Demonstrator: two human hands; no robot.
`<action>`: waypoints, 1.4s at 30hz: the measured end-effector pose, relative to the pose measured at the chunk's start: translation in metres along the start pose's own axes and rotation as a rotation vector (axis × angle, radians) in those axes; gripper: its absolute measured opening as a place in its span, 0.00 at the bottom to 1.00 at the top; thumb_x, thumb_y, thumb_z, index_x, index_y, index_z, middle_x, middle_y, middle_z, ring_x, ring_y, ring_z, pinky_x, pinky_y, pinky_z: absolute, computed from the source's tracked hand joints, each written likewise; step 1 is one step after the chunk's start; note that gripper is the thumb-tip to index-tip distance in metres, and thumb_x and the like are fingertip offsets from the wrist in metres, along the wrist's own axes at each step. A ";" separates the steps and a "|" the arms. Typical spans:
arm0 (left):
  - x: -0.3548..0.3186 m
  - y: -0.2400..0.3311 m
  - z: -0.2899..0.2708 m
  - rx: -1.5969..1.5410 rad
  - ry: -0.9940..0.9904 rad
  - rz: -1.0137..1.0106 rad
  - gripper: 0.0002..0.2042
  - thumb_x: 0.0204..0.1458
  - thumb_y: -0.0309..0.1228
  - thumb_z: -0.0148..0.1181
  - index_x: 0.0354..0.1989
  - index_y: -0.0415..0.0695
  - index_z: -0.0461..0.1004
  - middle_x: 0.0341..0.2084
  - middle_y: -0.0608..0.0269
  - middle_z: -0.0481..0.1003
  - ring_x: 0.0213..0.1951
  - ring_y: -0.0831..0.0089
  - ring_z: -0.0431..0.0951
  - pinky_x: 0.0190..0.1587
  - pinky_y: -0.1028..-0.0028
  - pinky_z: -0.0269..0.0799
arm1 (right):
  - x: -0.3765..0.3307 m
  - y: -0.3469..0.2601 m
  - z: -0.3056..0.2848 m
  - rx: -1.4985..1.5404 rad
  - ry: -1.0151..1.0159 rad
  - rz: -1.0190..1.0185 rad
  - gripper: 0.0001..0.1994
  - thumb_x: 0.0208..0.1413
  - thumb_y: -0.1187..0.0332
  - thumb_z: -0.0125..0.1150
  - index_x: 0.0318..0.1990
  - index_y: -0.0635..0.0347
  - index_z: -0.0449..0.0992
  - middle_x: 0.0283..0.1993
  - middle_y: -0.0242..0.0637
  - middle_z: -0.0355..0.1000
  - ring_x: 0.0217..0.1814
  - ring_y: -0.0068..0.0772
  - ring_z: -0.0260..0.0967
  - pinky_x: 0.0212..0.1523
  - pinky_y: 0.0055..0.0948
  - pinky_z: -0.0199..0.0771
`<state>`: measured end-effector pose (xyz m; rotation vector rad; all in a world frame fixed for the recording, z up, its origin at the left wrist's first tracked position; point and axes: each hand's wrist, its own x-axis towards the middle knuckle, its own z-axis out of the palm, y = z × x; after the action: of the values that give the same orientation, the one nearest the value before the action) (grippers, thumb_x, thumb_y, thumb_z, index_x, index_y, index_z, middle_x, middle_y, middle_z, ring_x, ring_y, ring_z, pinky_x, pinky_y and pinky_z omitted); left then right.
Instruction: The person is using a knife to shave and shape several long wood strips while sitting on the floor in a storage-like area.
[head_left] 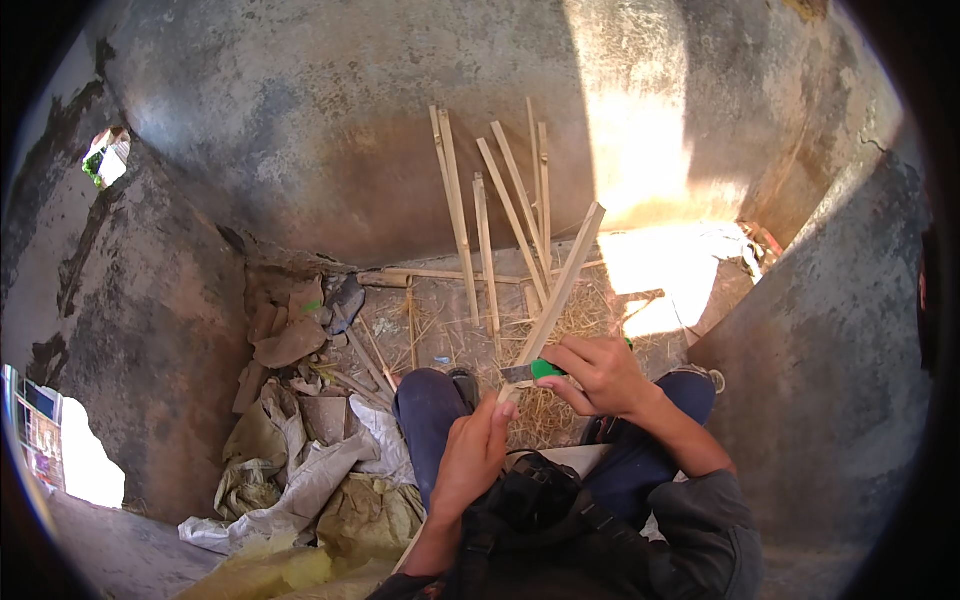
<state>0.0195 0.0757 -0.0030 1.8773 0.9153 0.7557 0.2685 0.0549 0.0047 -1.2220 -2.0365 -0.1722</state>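
My left hand (470, 455) grips the near end of a long pale bamboo strip (562, 285) that slants up and away to the right. My right hand (600, 375) holds a knife with a green handle (545, 369), its short blade laid against the strip just above my left hand. Both hands work over my knees in dark blue trousers (430, 410). Dry shavings and straw (545, 415) lie on the ground between my feet.
Several split bamboo strips (490, 230) lean on the rough grey wall ahead. Crumpled sacks and plastic (300, 480) and dry scraps (290, 340) pile up at my left. A bright sun patch (660, 270) falls at the right. Concrete walls close in on both sides.
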 end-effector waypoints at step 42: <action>-0.017 -0.003 0.001 0.060 -0.004 -0.035 0.15 0.79 0.35 0.47 0.40 0.39 0.73 0.19 0.56 0.70 0.21 0.62 0.73 0.30 0.64 0.67 | -0.006 -0.001 0.000 -0.136 0.063 0.010 0.14 0.65 0.56 0.72 0.47 0.57 0.84 0.33 0.34 0.79 0.26 0.36 0.80 0.25 0.33 0.76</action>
<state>0.0106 0.0621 -0.0088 1.9094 0.9756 0.7097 0.2698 0.0499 0.0008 -1.2933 -1.9909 -0.3452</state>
